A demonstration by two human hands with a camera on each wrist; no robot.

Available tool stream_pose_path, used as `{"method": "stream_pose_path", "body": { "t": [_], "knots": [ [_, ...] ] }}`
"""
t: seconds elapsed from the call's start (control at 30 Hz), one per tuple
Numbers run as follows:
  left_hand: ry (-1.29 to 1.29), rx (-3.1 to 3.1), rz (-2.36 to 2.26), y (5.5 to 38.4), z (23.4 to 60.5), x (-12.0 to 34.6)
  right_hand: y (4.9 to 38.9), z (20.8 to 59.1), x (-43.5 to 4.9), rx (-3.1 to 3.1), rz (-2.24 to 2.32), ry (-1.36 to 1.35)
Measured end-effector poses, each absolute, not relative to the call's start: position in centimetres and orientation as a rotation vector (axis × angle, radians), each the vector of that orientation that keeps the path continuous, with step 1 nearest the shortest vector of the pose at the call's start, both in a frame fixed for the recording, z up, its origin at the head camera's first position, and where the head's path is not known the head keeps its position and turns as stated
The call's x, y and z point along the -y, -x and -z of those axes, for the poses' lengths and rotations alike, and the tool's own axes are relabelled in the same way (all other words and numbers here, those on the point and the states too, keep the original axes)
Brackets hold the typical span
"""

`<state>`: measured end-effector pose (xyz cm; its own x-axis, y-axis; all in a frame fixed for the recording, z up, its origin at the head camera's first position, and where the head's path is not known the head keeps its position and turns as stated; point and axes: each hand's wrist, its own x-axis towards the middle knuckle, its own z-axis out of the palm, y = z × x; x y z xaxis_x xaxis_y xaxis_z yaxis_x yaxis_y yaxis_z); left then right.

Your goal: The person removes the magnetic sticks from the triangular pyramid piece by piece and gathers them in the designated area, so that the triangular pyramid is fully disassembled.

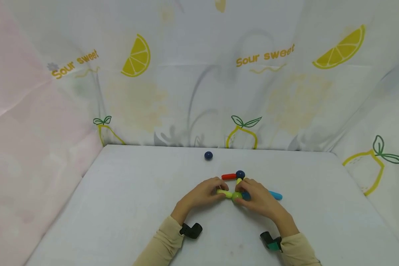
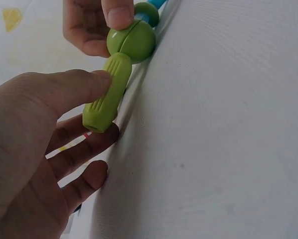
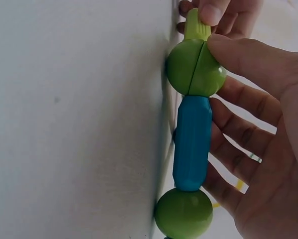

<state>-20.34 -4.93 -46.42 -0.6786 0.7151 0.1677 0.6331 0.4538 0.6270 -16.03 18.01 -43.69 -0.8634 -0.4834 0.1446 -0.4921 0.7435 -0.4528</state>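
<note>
My left hand (image 1: 206, 193) pinches a ribbed yellow-green rod (image 2: 108, 92) between thumb and fingers. One end of that rod meets a green ball (image 3: 196, 68). My right hand (image 1: 261, 199) grips this ball, its thumb on the near side and its other fingers behind. From the ball a blue rod (image 3: 192, 144) runs to a second green ball (image 3: 184, 213), mostly hidden by the right hand in the head view. A light blue rod (image 1: 275, 195) sticks out beyond the right hand. Behind the hands, a short yellow rod (image 1: 239, 181) touches a dark blue ball (image 1: 240, 174).
A red rod (image 1: 228, 177) lies against the dark blue ball, just behind the left fingertips. Another dark blue ball (image 1: 208, 155) sits alone near the back edge of the white table (image 1: 119, 199). A lemon-printed cloth (image 1: 186, 92) hangs behind the table.
</note>
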Motion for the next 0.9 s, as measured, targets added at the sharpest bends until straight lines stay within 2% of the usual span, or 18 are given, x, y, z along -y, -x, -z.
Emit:
{"method": "stream_pose_path", "body": {
  "t": [0.9],
  "knots": [
    [-1.169, -2.627, -0.915, 19.99, 46.39, 4.63, 16.08, 44.21, -17.35, 2.843, -0.73, -0.833]
  ]
}}
